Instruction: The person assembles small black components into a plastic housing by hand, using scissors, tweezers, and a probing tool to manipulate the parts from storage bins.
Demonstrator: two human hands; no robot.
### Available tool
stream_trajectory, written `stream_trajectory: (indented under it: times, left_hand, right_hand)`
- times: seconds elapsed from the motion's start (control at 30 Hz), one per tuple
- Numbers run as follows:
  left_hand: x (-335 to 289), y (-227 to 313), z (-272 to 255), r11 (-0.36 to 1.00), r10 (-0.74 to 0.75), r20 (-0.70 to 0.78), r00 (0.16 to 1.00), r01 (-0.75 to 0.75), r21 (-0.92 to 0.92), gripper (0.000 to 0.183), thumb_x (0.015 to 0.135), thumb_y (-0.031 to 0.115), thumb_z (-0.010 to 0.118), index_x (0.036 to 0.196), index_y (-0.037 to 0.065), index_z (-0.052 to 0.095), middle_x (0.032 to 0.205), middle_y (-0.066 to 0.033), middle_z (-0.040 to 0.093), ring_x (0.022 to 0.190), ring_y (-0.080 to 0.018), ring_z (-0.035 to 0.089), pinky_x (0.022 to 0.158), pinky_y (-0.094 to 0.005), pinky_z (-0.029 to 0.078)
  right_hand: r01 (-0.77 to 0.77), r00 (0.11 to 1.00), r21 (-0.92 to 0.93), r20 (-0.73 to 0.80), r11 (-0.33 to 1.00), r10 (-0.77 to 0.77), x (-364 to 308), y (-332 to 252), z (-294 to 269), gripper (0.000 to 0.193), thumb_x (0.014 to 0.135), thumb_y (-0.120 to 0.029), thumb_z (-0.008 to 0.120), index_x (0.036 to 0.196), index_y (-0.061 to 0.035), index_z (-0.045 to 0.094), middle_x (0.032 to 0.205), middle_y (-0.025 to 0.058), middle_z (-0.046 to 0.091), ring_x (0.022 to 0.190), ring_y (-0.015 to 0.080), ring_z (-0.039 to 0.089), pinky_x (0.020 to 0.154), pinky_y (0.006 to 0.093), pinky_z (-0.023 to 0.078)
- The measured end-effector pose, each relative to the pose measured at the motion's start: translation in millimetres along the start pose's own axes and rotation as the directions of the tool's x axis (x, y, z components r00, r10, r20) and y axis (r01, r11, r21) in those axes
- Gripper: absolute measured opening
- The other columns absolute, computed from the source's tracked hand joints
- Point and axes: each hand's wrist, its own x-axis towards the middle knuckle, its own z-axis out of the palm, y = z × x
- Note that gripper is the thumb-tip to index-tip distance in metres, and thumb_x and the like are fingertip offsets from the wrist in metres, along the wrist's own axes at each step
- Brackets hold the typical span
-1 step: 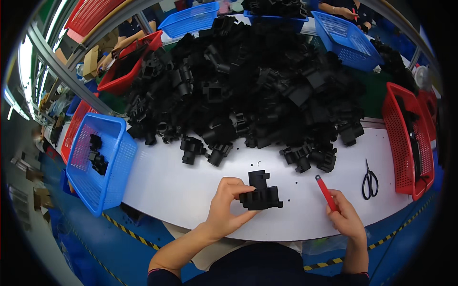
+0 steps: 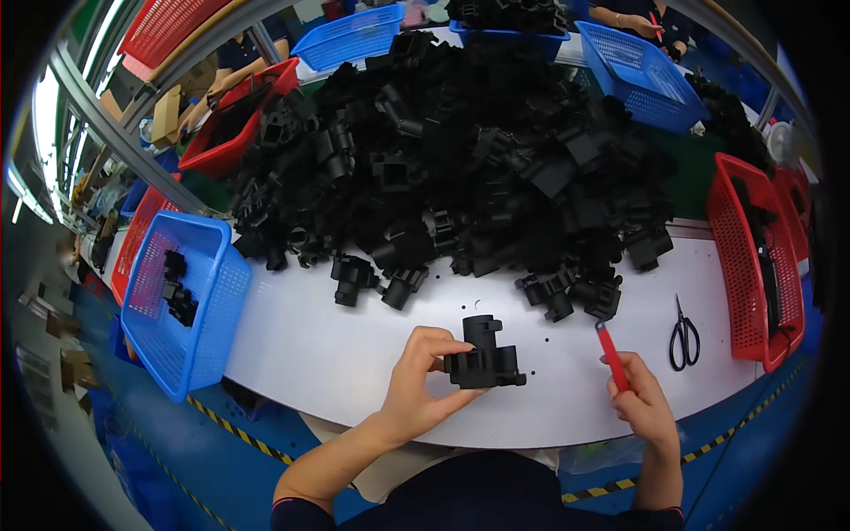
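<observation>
My left hand (image 2: 426, 376) grips a black molded plastic part (image 2: 483, 361) by its left side, thumb below and fingers above. The part has a round tube on top and a wider body with a small lug at its lower right. Off to the right, my right hand (image 2: 639, 400) is closed around a slim red-handled tool (image 2: 613, 357), its grey tip pointing up and away from me. The tip stays apart from the part, and its exact kind is too small to make out. Beyond both hands rises a large heap of similar black parts (image 2: 390, 173).
Black-handled scissors (image 2: 684, 334) lie on the white table (image 2: 301, 341) at right. A blue basket (image 2: 232, 292) with a few black pieces stands left, a red basket (image 2: 742, 292) right. More baskets line the back, where other people's hands (image 2: 645, 26) work. Small black bits dot the tabletop.
The red tool in my right hand has swung slightly more upright, its tip shifting a little to the right. My left hand and the black part stay almost the same.
</observation>
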Motion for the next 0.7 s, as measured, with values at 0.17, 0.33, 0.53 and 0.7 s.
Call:
stream_trajectory:
  times: [0.17,0.33,0.53,0.7]
  left_hand:
    - [16,6,9,0.923,-0.210,0.171,0.963,0.253,-0.289,0.054,0.063,0.007,0.078,0.107,0.005,0.047,0.097,-0.0060,0.045,0.087,-0.0137,0.049,0.074,-0.0266,0.047]
    - [29,9,7,0.624,-0.276,0.134,0.952,0.284,-0.728,0.045,0.075,0.016,0.071,0.110,0.004,0.045,0.100,-0.0043,0.048,0.091,-0.0144,0.052,0.070,-0.0263,0.050]
    - [43,-6,-1,0.140,-0.364,0.539,0.760,0.617,-0.775,0.057,0.090,0.047,0.040,0.133,0.011,0.032,0.116,-0.0060,0.051,0.102,-0.0167,0.053,0.082,-0.0362,0.048]
    - [56,-20,1,0.052,-0.287,0.505,0.814,0.540,-0.840,0.062,0.085,0.037,0.054,0.132,0.003,0.033,0.116,-0.0132,0.052,0.104,-0.0215,0.054,0.089,-0.0360,0.044]
  right_hand:
    - [0.167,0.973,0.386,0.082,0.907,-0.214,22,-34,35,0.047,0.076,-0.001,0.058,0.119,-0.0012,0.039,0.076,-0.0015,0.044,0.060,0.0035,0.038,0.056,0.0171,0.033]
    - [0.278,0.914,0.490,0.130,0.826,-0.384,62,-59,71,0.043,0.080,-0.007,0.062,0.117,-0.0060,0.040,0.079,-0.0010,0.048,0.059,0.0020,0.038,0.053,0.0170,0.031]
    - [-0.003,0.906,0.612,0.337,0.791,-0.257,73,-74,72,0.038,0.084,-0.009,0.058,0.118,-0.0079,0.041,0.077,0.0004,0.052,0.052,0.0021,0.035,0.042,0.0180,0.024]
    - [0.331,0.897,0.484,0.104,0.810,-0.429,84,-66,90,0.043,0.079,-0.008,0.065,0.118,-0.0067,0.046,0.078,-0.0018,0.051,0.057,0.0017,0.041,0.054,0.0187,0.034]
